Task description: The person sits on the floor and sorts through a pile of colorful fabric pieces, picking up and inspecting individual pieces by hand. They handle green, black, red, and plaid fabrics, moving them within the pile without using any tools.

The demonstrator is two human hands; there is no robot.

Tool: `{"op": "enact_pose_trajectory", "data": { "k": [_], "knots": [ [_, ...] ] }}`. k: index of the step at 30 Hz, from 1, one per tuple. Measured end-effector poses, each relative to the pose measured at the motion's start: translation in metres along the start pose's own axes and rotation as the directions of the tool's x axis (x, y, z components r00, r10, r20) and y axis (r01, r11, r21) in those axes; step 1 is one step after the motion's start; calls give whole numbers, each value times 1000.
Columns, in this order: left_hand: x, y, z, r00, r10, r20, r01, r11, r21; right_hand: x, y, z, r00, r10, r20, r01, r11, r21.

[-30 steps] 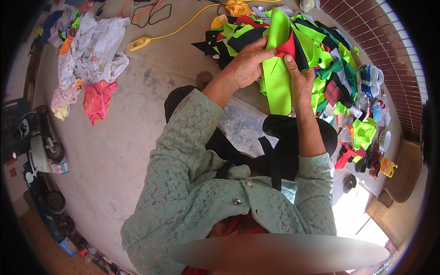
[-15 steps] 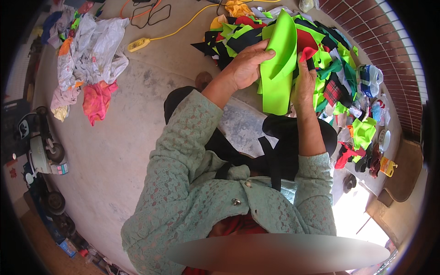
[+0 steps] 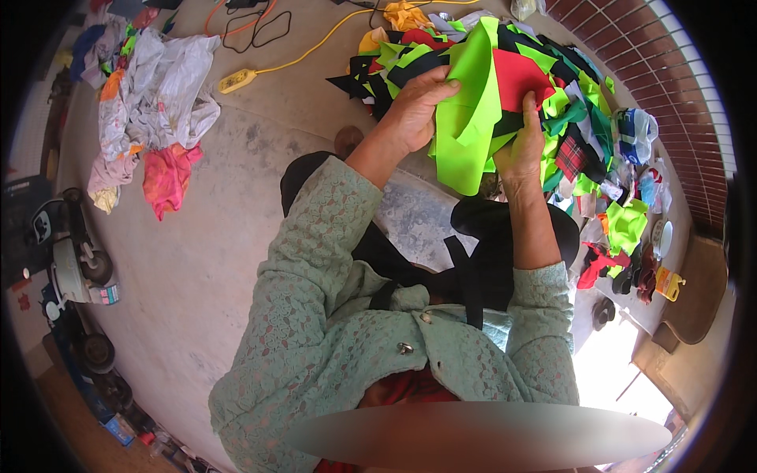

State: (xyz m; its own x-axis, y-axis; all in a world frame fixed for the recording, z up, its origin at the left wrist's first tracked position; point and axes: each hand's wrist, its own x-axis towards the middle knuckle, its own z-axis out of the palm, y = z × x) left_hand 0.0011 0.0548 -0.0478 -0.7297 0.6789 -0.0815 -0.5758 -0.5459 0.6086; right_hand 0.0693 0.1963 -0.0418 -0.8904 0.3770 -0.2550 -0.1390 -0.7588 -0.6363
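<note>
My left hand [image 3: 416, 110] is closed on the left edge of a lime-green fabric piece [image 3: 467, 118], thumb on top. The piece hangs down in a curved, folded strip in front of me. My right hand [image 3: 523, 150] pinches a red fabric piece [image 3: 520, 77] by its lower right edge, thumb uppermost. Dark fabric shows just below the red piece, between the two hands. Both hands are held over the near side of a heap of fabric scraps [image 3: 426, 67] in lime green, black, red and dark green.
Pale plastic bags and cloths [image 3: 162, 87] lie at the far left. A yellow power strip [image 3: 237, 80] with its cord rests on the floor [image 3: 229, 205]. A plaid scrap [image 3: 572, 160] and a yellow bottle [image 3: 669, 284] are on the right, near a tiled wall [image 3: 670, 94]. A scooter [image 3: 75, 268] stands left.
The lime-green piece has shifted slightly left with my left hand. My right hand's red piece has been spread out flatter, so more of it shows.
</note>
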Motion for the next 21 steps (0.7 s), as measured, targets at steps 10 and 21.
{"op": "enact_pose_trajectory", "data": {
  "k": [10, 21],
  "knots": [
    [2, -2, -7, 995, 52, -91, -66, 986, -152, -10, -10, 12, 1000, 21, 22, -25, 977, 212],
    [2, -29, 0, 987, 9, -162, -26, 995, -100, -1, 5, -5, 987, -57, -153, 70, 994, 80]
  ]
}}
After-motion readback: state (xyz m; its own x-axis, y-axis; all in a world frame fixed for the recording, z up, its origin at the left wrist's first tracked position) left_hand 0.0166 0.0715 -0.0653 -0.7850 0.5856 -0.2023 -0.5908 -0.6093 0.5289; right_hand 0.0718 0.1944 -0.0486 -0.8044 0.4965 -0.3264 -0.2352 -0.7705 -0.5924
